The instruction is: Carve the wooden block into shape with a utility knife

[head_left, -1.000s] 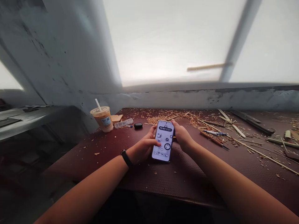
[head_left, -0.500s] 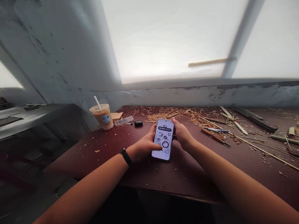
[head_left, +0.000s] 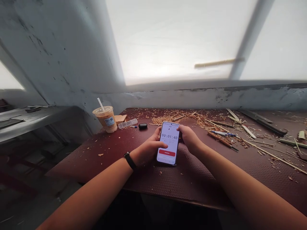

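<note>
A smartphone is held upright over a dark red table, its lit white screen showing 00:01:40 above a red bar. My left hand, with a black band at the wrist, grips the phone's left edge, and its thumb rests on the screen. On the other side, my right hand wraps its fingers round the upper right edge. Both forearms reach in from the near edge of the table.
An iced drink cup with a straw, a small clear box and a black earbud case stand at the back left. Wood shavings, thin sticks, a blue pen and a long dark blade lie at the right.
The phone screen has switched from a home screen with icons to a white timer screen showing 00:01:40. Both hands stay on the phone.
</note>
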A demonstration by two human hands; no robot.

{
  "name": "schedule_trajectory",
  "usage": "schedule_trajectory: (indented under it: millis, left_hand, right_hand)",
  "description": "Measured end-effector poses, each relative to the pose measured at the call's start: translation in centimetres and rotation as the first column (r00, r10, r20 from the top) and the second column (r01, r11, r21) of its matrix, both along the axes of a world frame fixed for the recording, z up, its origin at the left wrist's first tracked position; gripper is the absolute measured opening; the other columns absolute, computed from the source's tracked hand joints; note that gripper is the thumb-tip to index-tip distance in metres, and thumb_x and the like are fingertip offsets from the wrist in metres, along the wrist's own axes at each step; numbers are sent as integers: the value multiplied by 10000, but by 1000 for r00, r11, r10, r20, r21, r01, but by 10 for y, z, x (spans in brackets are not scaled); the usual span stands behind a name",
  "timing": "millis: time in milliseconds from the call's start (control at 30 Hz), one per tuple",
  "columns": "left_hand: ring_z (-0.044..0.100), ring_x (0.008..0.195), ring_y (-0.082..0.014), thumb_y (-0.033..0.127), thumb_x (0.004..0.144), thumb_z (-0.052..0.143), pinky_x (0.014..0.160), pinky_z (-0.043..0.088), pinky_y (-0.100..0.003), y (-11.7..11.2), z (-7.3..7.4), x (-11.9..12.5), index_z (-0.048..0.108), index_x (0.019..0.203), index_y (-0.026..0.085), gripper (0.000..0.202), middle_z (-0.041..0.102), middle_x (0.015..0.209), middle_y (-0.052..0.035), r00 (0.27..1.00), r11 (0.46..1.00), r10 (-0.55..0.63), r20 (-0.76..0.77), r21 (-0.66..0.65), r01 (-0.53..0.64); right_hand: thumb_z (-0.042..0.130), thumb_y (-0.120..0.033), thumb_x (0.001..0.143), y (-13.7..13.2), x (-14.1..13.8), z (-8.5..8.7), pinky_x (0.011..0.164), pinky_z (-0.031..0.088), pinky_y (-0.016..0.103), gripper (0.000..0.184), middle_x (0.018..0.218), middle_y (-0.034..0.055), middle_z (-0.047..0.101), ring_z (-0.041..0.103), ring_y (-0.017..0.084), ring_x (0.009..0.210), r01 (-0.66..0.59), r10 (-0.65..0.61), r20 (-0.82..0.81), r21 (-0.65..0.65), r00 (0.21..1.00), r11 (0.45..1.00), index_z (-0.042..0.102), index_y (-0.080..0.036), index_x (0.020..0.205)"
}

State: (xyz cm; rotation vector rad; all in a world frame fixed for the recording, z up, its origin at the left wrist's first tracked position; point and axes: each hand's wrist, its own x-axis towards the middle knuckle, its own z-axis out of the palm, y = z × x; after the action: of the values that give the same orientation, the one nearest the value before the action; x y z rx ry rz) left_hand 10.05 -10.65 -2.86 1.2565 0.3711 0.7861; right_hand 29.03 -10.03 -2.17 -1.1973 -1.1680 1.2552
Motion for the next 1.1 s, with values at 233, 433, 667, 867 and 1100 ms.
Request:
schedule_trajectory:
  millis: [233,433,667,867,1100]
  left_hand:
    - [667,1072,-258,112,778,687,877,537,-359,6,-2,0,510,1356,268,625,668,1234,-83,997,999,18,72,-40,-15]
    - [699,885,-217,187,820,692,765,538,-320,6,0,-8,523,1340,242,549,689,1165,-101,998,998,13,59,-62,-9]
    - [699,1007,-281,259,810,692,818,533,-354,-10,14,-24,495,1391,211,616,672,1220,-142,992,991,-100,73,-81,105]
    - [698,1030,-303,245,816,708,814,530,-369,-12,9,-25,467,1422,238,651,677,1207,-136,989,983,-137,64,-117,144]
    - [698,854,-223,226,854,651,729,542,-322,-6,10,-20,561,1305,199,461,693,1127,-126,998,986,-43,55,-158,52]
  right_hand:
    - [624,-419,965,-3,-2,0,874,556,450,392,1265,96,624,641,233,1049,-14,14,-56,11,998,1000,606,-186,1279]
    - [606,-448,972,-6,-8,0,844,560,422,371,1209,83,646,651,216,994,-8,15,-115,59,993,998,627,-184,1232]
    - [380,-667,982,-31,-23,8,671,515,330,592,693,28,649,611,173,649,56,-34,-164,130,986,990,649,-198,740]
    - [438,-723,913,-44,-31,14,543,444,317,601,597,34,610,532,166,532,57,-37,-148,136,988,989,614,-217,640]
    - [489,-715,893,-35,-29,8,684,511,353,551,761,63,700,628,219,697,62,-49,-102,127,994,990,697,-211,806]
